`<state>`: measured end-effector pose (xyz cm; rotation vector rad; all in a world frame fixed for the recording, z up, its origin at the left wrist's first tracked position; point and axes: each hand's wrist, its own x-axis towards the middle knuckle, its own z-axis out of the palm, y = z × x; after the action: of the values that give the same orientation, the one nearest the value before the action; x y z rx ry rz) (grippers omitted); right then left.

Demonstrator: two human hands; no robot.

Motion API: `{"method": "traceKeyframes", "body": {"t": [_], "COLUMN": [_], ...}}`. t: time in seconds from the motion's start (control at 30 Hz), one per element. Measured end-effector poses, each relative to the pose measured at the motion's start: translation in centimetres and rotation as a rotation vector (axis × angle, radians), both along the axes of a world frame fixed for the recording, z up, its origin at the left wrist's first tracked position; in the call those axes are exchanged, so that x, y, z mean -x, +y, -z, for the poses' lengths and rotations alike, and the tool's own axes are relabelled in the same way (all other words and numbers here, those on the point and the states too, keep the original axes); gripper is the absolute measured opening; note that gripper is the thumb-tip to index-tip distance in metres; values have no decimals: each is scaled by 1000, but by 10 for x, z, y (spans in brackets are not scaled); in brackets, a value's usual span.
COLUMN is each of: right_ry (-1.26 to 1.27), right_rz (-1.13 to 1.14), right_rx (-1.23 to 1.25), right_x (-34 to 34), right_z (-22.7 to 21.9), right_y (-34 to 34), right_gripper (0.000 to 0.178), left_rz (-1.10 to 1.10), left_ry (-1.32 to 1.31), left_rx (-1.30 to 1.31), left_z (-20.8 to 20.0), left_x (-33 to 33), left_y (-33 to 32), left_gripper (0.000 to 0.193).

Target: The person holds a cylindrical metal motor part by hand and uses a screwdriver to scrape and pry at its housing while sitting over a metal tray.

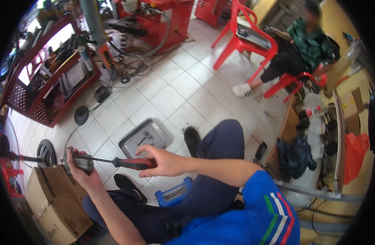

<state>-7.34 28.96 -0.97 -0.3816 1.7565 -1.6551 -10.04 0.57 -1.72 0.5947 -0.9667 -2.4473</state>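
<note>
My left hand (86, 176) holds up a small grey metal part (87, 164), fingers wrapped round it. From the part a long screwdriver (134, 164) with a red and black handle stretches to the right. Its tip lies against the part or in it; which, I cannot tell. My right hand (165, 161) has the handle's end at its palm, with the forefinger and thumb spread to either side. On the floor beyond my hands sits a metal tray (163, 130) with a few small metal pieces (145, 138) in it.
Cardboard boxes (52, 200) stand at my left, a blue-framed item (174, 193) between my legs. A red tool cart (40, 98) is at far left, with cables (134, 67) beside it. A person (310, 45) sits at far right near a red chair (232, 45).
</note>
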Motion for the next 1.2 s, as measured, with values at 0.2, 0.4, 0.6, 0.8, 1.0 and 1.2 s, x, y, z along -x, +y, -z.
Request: {"method": "traceKeyframes", "body": {"t": [0.2,0.4,0.6,0.8,1.0,1.2], "right_ry": [-275,74,-150,286,-50,145], "right_rz": [-84,12,-28,117,-46,67], "right_rx": [119,69,39,77,-68,130], "right_x": [10,-5,2,-7,0,-6], "right_z": [14,4,4,16,-2,0], "right_y": [4,1,0,-1,1,4], "right_gripper": [35,44,55,47,55,51], "left_rz": [-22,-42,29,-14,41,-55], "left_ry": [68,20,32,47,33,40], "left_rx": [31,62,51,9,57,72], "left_z": [4,0,3,-2,1,-5], "left_x": [7,5,1,7,3,2], "left_y": [-4,1,-3,4,-2,-3], "left_gripper": [23,22,22,22,24,26]}}
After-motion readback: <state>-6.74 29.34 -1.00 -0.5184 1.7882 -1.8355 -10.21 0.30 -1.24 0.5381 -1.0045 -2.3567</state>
